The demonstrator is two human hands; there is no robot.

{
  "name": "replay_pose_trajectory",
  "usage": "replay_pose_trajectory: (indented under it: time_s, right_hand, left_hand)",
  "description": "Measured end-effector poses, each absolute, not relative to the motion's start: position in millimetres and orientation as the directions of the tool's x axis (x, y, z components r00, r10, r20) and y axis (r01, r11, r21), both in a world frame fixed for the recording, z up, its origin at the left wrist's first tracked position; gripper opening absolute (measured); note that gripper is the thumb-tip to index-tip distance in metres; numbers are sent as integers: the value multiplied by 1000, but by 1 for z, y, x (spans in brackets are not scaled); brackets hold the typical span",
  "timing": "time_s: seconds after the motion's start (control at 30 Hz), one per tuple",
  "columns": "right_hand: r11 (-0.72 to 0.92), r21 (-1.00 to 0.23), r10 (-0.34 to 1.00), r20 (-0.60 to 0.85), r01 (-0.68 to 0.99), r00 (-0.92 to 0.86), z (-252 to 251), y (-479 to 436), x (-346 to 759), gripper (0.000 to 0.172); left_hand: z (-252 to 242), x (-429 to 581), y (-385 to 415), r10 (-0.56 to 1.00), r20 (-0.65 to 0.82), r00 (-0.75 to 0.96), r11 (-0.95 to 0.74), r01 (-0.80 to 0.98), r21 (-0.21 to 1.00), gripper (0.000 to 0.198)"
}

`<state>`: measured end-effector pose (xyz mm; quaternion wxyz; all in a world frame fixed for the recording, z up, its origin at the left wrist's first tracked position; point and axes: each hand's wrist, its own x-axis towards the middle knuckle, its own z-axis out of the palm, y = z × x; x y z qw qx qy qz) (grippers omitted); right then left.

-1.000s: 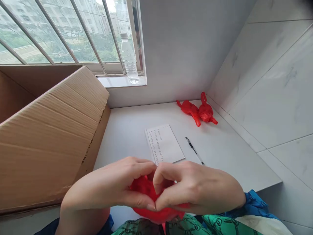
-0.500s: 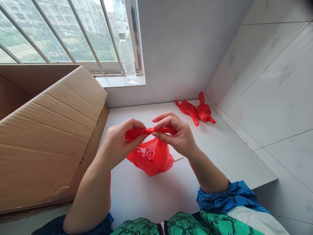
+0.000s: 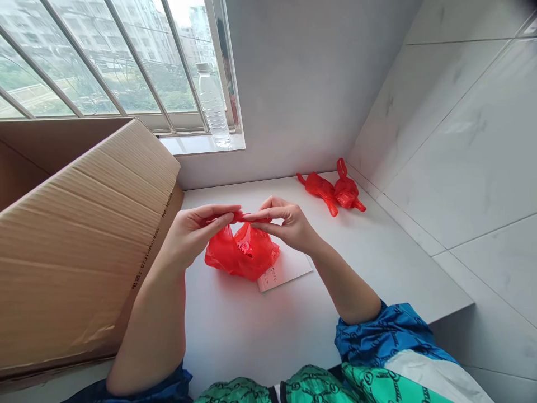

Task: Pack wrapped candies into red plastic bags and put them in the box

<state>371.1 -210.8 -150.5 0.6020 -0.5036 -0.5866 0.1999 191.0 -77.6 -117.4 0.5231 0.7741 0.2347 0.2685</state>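
White countertop (image 3: 251,336) holds a red plastic bag (image 3: 241,256) beside a cardboard box (image 3: 75,252).

On my white desk (image 3: 235,336) lay a red plastic bag (image 3: 241,254), a paper list (image 3: 289,273), a cardboard box (image 3: 75,252), and two tied red bags (image 3: 331,191) near the wall.

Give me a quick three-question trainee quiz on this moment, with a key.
1. True or false: the plastic water bottle stands on the window sill.
2. What do the left hand and right hand both pinch?
A) the bottle's cap
B) the red bag's handle
C) the cardboard box flap
3. Fill the gap: the sheet of paper lies partly under the ____.

Key: 1 true; 2 B; 3 red bag.
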Motion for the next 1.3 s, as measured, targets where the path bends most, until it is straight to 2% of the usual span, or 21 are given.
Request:
replay_pose_trajectory:
  time_s: [0.1,0.2,0.27,0.33,0.43,0.53,0.8,0.93,1.03,1.1,1.17,1.23,1.3]
  right_hand:
    - [424,-838,855,495,342,152,-149,-225,368,22]
    - [466,-815,876,481,344,-48,-147,-249,364,20]
    - [487,-783,869,479,386,-125,-150,-261,360,19]
    - [478,-742,866,488,470,-109,-154,-266,358,17]
    - [432,-726,876,479,535,-57,-161,-261,358,16]
    - [390,-774,890,456,499,11,-163,-256,358,16]
    - [362,-864,900,422,351,112,-166,-250,344,12]
    - [321,-919,913,365,228,184,-172,-242,336,12]
    - [240,-953,945,273,186,181,-176,-240,333,18]
    - [219,-942,938,274,253,212,-179,-239,332,21]
    - [239,-894,902,349,378,254,-182,-237,331,24]
    - [281,-811,845,462,513,269,-186,-235,331,23]
    - [331,-697,771,589,636,244,-191,-233,334,21]
  left_hand:
    - [-129,193,-65,754,201,625,-335,104,936,26]
    - [-140,187,-50,837,242,491,-353,146,924,27]
    - [-143,180,-46,825,236,513,-358,154,921,33]
    - [-140,172,-50,727,182,662,-376,162,912,40]
    - [-131,166,-67,443,30,896,-453,195,870,38]
    - [-125,168,-81,270,-111,956,-517,242,821,27]
    - [-125,168,-91,203,-205,958,-526,283,802,23]
    - [-125,167,-95,246,-157,956,-571,274,774,19]
    - [-128,167,-96,333,-80,940,-658,292,694,13]
    - [-130,168,-97,412,-12,911,-719,333,610,11]
    - [-132,170,-99,453,36,891,-748,358,559,15]
    - [-133,173,-102,462,48,886,-732,350,584,19]
    - [-132,176,-105,465,46,884,-666,316,676,20]
